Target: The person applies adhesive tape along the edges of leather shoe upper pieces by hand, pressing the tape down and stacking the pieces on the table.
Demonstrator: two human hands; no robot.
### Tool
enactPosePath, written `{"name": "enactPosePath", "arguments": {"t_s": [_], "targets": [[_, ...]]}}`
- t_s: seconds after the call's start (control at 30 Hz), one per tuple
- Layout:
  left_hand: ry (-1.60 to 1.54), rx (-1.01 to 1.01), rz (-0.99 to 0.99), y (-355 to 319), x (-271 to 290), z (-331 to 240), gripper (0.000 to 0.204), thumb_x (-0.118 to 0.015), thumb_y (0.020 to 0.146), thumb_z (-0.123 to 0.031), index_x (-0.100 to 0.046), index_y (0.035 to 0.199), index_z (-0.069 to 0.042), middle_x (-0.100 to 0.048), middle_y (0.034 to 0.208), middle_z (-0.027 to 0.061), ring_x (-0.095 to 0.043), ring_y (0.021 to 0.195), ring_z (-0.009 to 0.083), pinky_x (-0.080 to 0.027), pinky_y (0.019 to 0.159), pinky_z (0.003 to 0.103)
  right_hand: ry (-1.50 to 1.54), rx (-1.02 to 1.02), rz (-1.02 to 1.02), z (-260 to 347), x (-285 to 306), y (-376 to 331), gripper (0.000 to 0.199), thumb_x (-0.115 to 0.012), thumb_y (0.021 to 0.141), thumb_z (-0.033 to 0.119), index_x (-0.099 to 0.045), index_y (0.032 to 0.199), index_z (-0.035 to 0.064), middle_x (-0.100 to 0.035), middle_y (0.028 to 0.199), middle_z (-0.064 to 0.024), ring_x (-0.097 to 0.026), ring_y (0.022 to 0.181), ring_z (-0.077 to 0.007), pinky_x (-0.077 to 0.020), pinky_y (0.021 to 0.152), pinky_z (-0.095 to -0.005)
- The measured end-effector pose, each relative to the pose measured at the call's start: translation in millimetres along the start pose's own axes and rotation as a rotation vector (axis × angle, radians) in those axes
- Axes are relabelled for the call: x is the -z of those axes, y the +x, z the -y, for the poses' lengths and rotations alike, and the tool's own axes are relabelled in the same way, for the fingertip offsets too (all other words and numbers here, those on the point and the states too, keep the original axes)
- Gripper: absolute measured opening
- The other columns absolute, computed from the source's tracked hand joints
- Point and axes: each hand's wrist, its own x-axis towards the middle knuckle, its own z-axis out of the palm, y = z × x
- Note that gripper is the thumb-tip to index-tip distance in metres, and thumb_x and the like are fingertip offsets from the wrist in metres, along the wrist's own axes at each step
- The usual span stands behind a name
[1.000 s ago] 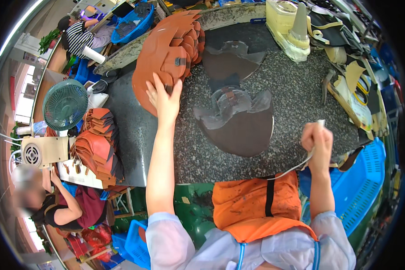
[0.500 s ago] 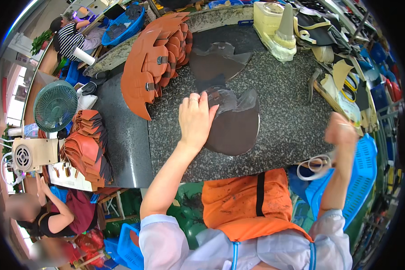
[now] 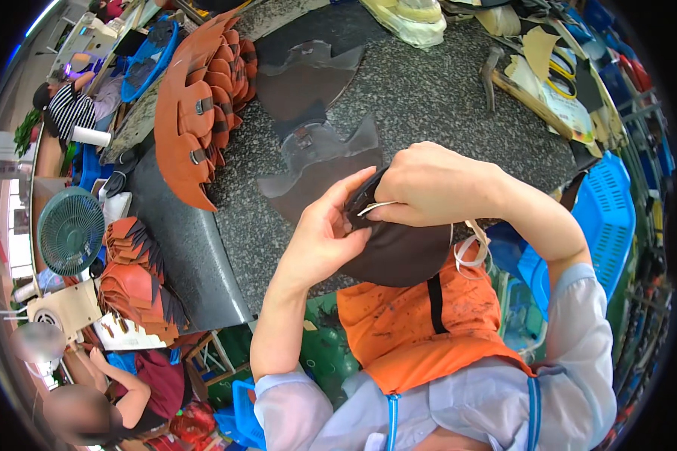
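A dark brown leather piece (image 3: 406,259) is raised between my hands, its near edge overlapping the orange apron. My left hand (image 3: 323,237) grips its left side, thumb below and fingers along the upper edge. My right hand (image 3: 429,184) is bent over the top of it with fingers curled in. A thin white strip (image 3: 378,207) shows by the right thumb, against the leather. On the speckled stone slab (image 3: 429,90), another dark piece (image 3: 316,154) lies just beyond my left hand, and a similar one (image 3: 308,75) farther back.
Stacked orange-brown leather pieces (image 3: 192,113) stand at left, with more (image 3: 132,274) near a green fan (image 3: 71,229). A hammer (image 3: 491,79) and yellow-handled scissors (image 3: 563,75) lie at right. Looped white tape (image 3: 470,252) hangs near the blue basket (image 3: 609,218). Co-workers sit at left.
My right hand has come from beside the basket to the leather. My left hand, earlier flat on a piece on the slab, now holds leather up near me. The view has shifted.
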Motion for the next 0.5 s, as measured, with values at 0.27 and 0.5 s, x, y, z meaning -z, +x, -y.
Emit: {"name": "enactPosePath", "arguments": {"t_s": [0.27, 0.5], "targets": [[0.736, -0.283, -0.147, -8, -12, 8, 0.06, -0.055, 0.098, 0.004, -0.037, 0.154, -0.003, -0.061, 0.137, 0.0227, -0.063, 0.124, 0.0321, -0.05, 0.101, 0.038, -0.071, -0.058, -0.016, 6, -7, 5, 0.039, -0.064, 0.09, 0.032, -0.067, 0.071, -0.0018, -0.066, 0.067, -0.0204, -0.067, 0.066, -0.0407, -0.0544, 0.062, -0.0478], [0.818, -0.469, -0.218, -14, -21, 12, 0.064, -0.052, 0.097, 0.01, -0.031, 0.156, -0.002, -0.054, 0.145, 0.0231, -0.058, 0.129, 0.0392, -0.051, 0.104, 0.041, 0.323, -0.213, -0.417, 23, -30, -19, 0.042, -0.066, 0.095, 0.04, -0.066, 0.075, 0.0024, -0.066, 0.066, -0.0164, -0.066, 0.064, -0.0381, -0.0511, 0.057, -0.0447]]}}
